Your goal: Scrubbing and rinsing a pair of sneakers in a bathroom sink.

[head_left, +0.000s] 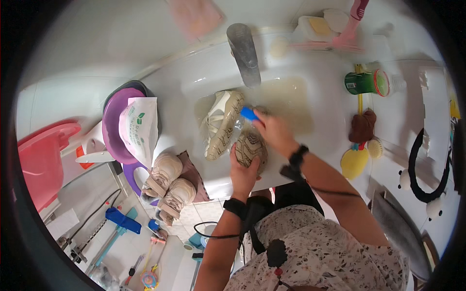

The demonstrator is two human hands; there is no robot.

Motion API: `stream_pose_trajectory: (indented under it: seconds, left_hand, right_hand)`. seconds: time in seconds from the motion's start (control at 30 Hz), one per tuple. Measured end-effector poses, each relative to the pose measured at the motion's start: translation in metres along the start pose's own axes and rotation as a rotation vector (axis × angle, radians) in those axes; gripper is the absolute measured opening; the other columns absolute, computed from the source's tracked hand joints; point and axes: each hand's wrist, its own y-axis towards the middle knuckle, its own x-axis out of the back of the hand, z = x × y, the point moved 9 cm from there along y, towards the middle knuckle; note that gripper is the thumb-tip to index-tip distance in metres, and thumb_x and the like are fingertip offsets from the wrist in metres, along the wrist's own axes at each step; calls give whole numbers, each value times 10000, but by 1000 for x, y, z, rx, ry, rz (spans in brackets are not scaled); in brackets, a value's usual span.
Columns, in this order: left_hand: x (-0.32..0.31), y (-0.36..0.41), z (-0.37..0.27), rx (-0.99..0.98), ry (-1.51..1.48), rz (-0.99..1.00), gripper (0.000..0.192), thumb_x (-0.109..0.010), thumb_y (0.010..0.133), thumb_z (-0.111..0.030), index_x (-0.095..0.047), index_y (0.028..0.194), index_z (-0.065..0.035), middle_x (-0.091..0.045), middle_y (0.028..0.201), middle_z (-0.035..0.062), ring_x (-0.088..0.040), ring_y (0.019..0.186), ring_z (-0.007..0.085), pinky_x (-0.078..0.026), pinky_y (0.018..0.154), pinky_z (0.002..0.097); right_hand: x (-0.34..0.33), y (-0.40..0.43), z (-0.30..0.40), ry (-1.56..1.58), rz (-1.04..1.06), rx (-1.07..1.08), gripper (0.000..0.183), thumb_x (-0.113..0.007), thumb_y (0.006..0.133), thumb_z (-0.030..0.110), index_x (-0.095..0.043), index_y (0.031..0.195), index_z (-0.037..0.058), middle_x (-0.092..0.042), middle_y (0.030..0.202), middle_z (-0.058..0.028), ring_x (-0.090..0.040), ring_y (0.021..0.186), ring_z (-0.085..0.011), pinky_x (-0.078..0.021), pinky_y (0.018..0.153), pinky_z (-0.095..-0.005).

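Note:
My left hand (243,171) grips the heel or toe end of a beige shoe (250,147), its patterned sole turned up over the white sink (174,98). A small blue scrubbing tool (249,114), probably a brush, is pinched in my right hand (275,131) against that shoe. Something translucent at the tool's left side is blurred. Just left of my hands, the other beige-and-white sneaker (222,123) lies on its side in shallow cloudy water (291,105), laces showing. Above the basin the dark grey faucet (245,54) points down toward the water.
Left of the sink are a purple basin (113,127), a white printed pouch (140,127) and a pair of beige padded shoes (171,182) on a brown cloth (193,178). At right hang a green container (364,83) and a yellow scrubber (354,163). A pink squeegee (344,42) stands behind.

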Motion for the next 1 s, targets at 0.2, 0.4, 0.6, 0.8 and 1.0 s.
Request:
stream_pose_trajectory:
  seconds: [0.2, 0.4, 0.6, 0.8, 1.0]
  left_hand:
    - [0, -1, -3, 80, -58, -8, 775, -701, 832, -96, -264, 1470, -59, -586, 1190, 156, -660, 912, 240, -608, 516, 352]
    - [-13, 6, -9, 77, -60, 52, 775, -698, 841, -82, -257, 1479, -86, -585, 1201, 154, -652, 941, 229, -613, 579, 335]
    - [-6, 4, -5, 67, -80, 41, 787, -699, 839, -82, -245, 1483, -82, -587, 1192, 162, -657, 921, 239, -607, 531, 363]
    - [-11, 6, 0, 176, -166, 61, 817, -710, 837, -102, -228, 1497, -98, -594, 1193, 146, -663, 943, 244, -606, 554, 379]
    - [3, 13, 15, 285, -241, 51, 769, -706, 863, -184, -249, 1481, -155, -615, 1169, 85, -658, 910, 212, -574, 573, 372]
  right_hand:
    - [0, -14, 7, 16, -15, 23, 407, -579, 939, 380, -624, 1286, 173, -683, 809, -166, -667, 735, -376, -520, 651, -456]
    - [-9, 36, -77, 216, -66, -269, 428, -542, 958, 442, -623, 1290, 184, -689, 907, -200, -665, 787, -382, -520, 713, -439]
    - [-21, -2, -92, 279, -115, -362, 451, -548, 948, 483, -628, 1288, 199, -687, 872, -193, -665, 765, -362, -519, 697, -407]
    - [4, 5, -69, 304, -152, -296, 459, -631, 929, 392, -600, 1320, 154, -629, 722, -176, -593, 580, -246, -457, 572, -359]
    - [3, -29, -31, 199, 48, -124, 419, -569, 955, 423, -597, 1322, 222, -697, 893, -131, -666, 759, -320, -510, 676, -408]
